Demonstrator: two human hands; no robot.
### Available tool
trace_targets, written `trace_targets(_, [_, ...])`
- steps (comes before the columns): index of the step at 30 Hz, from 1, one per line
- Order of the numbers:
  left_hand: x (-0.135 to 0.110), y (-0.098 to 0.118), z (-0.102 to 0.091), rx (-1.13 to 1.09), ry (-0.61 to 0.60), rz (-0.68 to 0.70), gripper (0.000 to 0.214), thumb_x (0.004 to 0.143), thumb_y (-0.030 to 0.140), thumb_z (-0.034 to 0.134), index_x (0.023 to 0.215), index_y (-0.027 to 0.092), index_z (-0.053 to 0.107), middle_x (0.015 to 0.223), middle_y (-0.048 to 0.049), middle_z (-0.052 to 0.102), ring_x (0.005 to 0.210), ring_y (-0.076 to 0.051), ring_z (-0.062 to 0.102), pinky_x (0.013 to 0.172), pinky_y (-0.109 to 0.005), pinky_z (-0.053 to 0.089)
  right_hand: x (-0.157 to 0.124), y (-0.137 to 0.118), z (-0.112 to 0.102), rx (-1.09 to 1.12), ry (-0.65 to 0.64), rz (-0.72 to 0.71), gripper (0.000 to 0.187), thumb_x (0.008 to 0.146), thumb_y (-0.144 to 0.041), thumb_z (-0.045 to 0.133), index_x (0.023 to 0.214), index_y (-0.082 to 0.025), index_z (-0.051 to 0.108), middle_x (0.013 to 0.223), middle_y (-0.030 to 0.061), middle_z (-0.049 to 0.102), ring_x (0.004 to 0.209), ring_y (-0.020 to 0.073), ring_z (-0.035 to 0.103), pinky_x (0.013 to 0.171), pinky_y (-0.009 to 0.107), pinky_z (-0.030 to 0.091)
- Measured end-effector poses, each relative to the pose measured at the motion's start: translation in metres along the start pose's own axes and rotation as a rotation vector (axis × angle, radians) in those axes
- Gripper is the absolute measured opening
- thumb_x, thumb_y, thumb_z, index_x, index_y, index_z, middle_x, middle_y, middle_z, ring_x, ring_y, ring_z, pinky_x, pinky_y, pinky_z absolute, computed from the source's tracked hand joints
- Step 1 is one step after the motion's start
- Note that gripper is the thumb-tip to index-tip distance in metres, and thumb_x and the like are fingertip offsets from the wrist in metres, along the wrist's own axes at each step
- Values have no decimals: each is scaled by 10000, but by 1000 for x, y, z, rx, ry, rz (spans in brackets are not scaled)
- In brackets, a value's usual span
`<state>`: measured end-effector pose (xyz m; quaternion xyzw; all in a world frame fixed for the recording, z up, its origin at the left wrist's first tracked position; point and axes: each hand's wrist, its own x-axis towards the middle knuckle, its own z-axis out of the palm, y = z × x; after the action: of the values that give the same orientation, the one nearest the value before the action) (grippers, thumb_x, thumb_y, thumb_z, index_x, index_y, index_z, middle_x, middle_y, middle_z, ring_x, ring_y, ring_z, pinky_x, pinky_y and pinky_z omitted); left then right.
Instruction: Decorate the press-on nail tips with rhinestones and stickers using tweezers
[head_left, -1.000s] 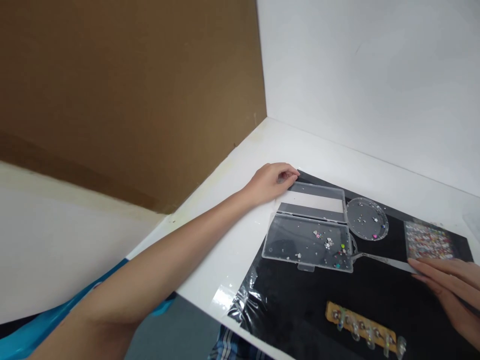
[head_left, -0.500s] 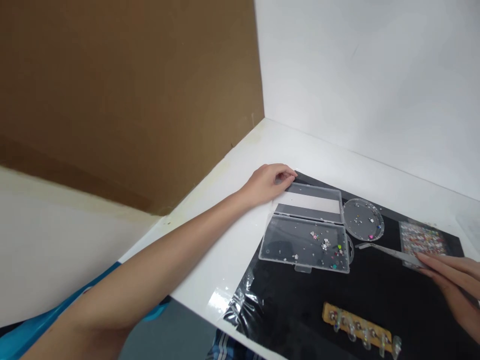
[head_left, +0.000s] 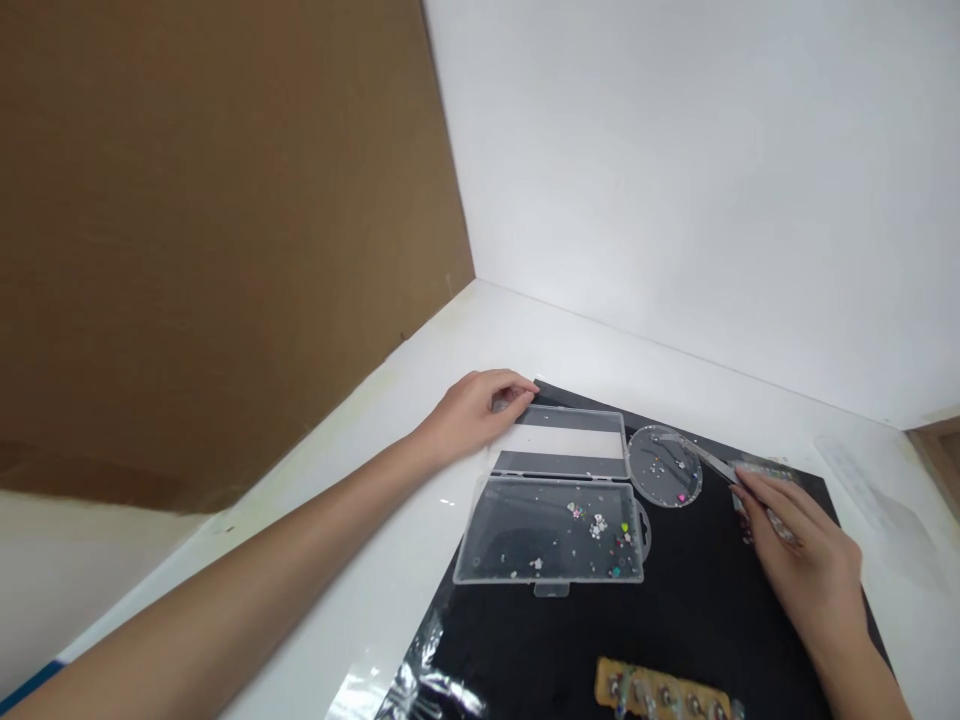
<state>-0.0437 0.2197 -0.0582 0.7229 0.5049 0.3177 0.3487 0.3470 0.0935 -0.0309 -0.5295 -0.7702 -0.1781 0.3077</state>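
Note:
My right hand (head_left: 802, 550) grips a pair of silver tweezers (head_left: 711, 461), whose tips reach over a round clear dish (head_left: 660, 502) holding small rhinestones and a pink gem. My left hand (head_left: 476, 412) lies at the far left corner of the black mat (head_left: 525, 640), beside the raised lid of a clear plastic case (head_left: 480, 579). Its thumb and fingers are closed in a pinch; what lies between them, if anything, is hidden. Inside the open case are scattered flower-shaped, heart-shaped and tiny gems (head_left: 598, 526).
A wooden block (head_left: 630, 676) with clear nail tips on it is cut off by the bottom edge. My right hand partly covers a pack of coloured gems (head_left: 772, 468). A clear plastic box (head_left: 877, 500) stands on the white table at right. A brown panel (head_left: 225, 250) and white wall (head_left: 675, 200) border the table.
My right hand has moved left and away from me, bringing the tweezers' tips over the round dish. The view has shifted right and up; my left hand stays at the mat's corner.

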Motion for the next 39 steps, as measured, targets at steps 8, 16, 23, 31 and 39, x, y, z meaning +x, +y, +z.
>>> trace_targets(8, [0,2,0,-1,2,-18,309,976,458,556,1061,252,770,1042,-47,808,945,-244,701,848,-428,516,0,-1,3,2,-31,0,196,1051,-247,654,1209,-197,759,1081,48,796,888,150,776,876,246,642])
trace_targets(16, [1,1,0,12,-4,-21,307,982,454,559,1068,251,773,1058,-53,811,948,-247,704,838,-424,514,0,1,3,40,-47,-23,199,1057,-236,635,1213,-207,755,1074,41,800,887,147,782,863,239,645])
trace_targets(23, [0,0,0,7,2,-9,302,979,455,566,1061,252,774,1029,-48,808,918,-236,695,818,-415,511,3,-4,1,54,-39,-37,184,1038,-208,664,1191,-213,767,1070,43,800,886,147,782,861,233,641])
trace_targets(31, [1,-1,0,17,4,-6,300,981,447,566,1070,253,777,1041,-53,813,938,-245,710,821,-415,523,3,-5,0,90,-32,-27,201,1025,-192,671,1191,-237,775,1056,31,805,866,152,784,832,251,650])
trace_targets(39, [0,-1,1,16,14,-2,290,982,445,571,1062,257,777,1039,-52,812,937,-243,711,822,-413,525,1,-9,1,125,-32,1,236,1018,-180,676,1216,-258,780,1070,23,807,871,154,782,914,295,649])
